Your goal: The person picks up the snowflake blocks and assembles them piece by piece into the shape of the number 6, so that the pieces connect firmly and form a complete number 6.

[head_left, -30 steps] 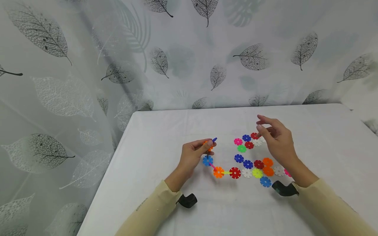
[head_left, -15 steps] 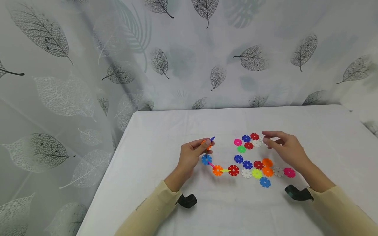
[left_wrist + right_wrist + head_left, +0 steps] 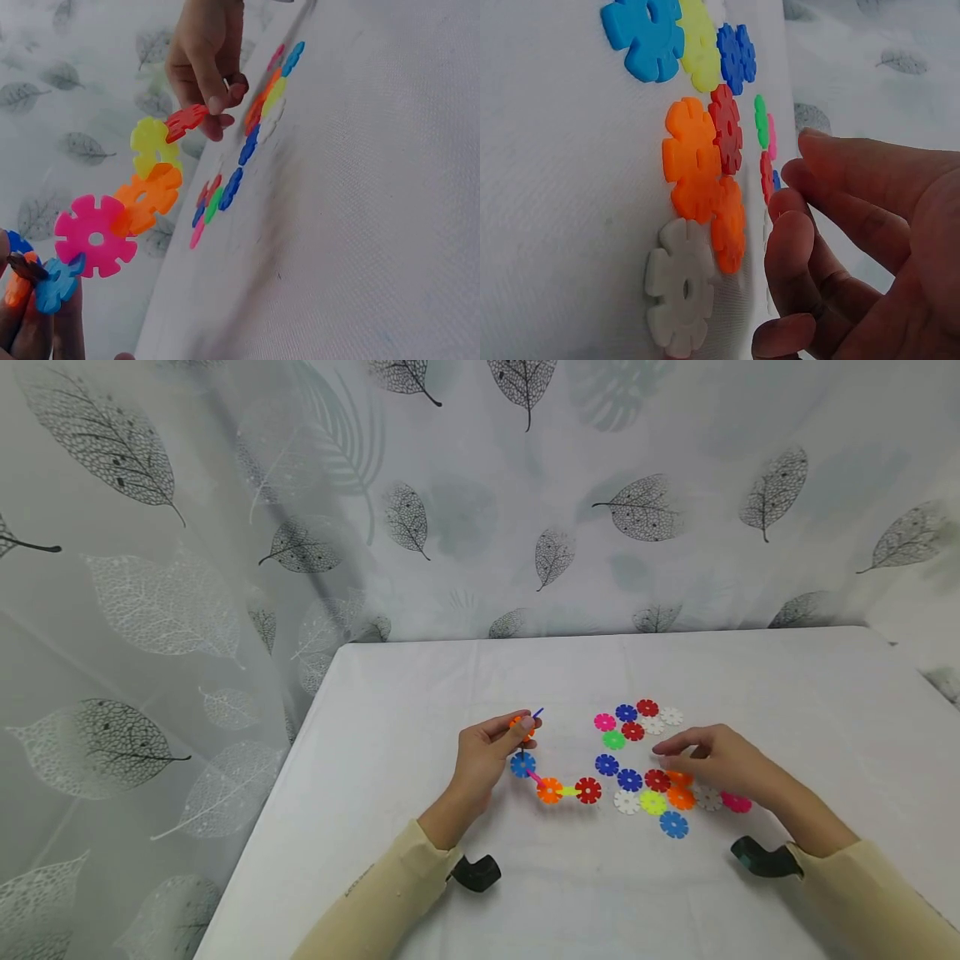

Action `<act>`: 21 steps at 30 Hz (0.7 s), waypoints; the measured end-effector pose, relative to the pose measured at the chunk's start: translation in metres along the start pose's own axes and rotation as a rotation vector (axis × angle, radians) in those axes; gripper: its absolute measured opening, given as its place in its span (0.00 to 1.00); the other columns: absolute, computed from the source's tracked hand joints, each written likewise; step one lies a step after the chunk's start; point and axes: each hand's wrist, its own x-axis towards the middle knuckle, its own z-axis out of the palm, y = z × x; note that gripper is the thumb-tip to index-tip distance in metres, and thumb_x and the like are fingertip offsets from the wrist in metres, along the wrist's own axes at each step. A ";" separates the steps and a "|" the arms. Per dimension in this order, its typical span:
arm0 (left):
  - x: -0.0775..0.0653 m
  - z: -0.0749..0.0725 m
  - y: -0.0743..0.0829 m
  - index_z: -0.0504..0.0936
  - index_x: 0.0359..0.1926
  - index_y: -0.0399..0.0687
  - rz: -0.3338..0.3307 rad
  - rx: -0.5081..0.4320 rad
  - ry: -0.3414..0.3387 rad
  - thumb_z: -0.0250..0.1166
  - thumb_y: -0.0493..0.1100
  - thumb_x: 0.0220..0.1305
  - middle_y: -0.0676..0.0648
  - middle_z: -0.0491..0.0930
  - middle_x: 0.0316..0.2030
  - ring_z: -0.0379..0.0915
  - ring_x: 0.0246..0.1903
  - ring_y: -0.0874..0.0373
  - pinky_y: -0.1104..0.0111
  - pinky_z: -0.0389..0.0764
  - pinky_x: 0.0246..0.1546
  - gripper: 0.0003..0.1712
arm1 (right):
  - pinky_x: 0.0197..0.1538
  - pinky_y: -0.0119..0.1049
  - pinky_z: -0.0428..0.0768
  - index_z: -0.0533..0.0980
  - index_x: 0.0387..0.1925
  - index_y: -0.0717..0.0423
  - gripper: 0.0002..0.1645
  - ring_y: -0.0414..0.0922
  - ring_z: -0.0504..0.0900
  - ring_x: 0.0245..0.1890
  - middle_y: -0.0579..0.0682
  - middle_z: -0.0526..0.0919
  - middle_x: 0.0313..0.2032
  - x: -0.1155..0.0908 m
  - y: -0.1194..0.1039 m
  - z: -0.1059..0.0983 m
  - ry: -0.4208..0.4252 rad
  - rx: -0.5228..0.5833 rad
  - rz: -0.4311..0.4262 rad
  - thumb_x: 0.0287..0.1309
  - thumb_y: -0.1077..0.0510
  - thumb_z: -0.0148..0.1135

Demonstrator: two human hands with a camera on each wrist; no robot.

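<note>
My left hand (image 3: 483,758) pinches the upper end of a chain of slotted plastic flower discs (image 3: 550,791). The chain hangs down and to the right: a blue and an orange disc lie at the fingers, then light blue, a pink disc (image 3: 75,225), orange, yellow, and a red disc (image 3: 588,791) at the free end. My right hand (image 3: 723,764) hovers over loose discs with loosely bent fingers and nothing in them. Close under it lie a red disc (image 3: 657,780) and two orange discs (image 3: 679,154). The left fingers partly hide the chain's upper discs.
Loose discs lie on the white table (image 3: 420,693) in two groups. Behind are pink, green (image 3: 614,740), dark blue, red and white ones; in front lie dark blue, white, yellow, light blue (image 3: 673,824) and pink ones. A leaf-print curtain (image 3: 450,527) hangs behind.
My right hand has come down from above the back group, first rightward, then forward over the front discs. The left hand keeps its hold, and the chain has shifted slightly left.
</note>
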 end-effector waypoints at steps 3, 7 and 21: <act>0.000 0.001 0.000 0.86 0.55 0.44 0.001 0.002 -0.001 0.72 0.50 0.64 0.38 0.85 0.49 0.84 0.43 0.45 0.62 0.79 0.55 0.22 | 0.33 0.35 0.82 0.85 0.51 0.56 0.22 0.47 0.80 0.35 0.50 0.85 0.41 -0.001 0.000 0.000 -0.018 -0.002 -0.017 0.59 0.49 0.73; 0.000 0.001 0.000 0.85 0.56 0.42 -0.002 -0.001 -0.001 0.72 0.50 0.65 0.38 0.85 0.49 0.84 0.45 0.42 0.62 0.79 0.55 0.24 | 0.31 0.34 0.81 0.86 0.49 0.56 0.23 0.46 0.78 0.34 0.50 0.85 0.41 -0.001 -0.001 0.001 -0.036 -0.035 -0.034 0.54 0.50 0.77; 0.001 0.002 -0.003 0.89 0.51 0.48 -0.035 0.049 0.045 0.72 0.52 0.64 0.41 0.87 0.46 0.84 0.41 0.52 0.63 0.79 0.54 0.19 | 0.33 0.38 0.80 0.86 0.44 0.54 0.21 0.48 0.75 0.37 0.49 0.83 0.40 0.001 -0.007 0.008 -0.042 -0.151 -0.045 0.47 0.53 0.81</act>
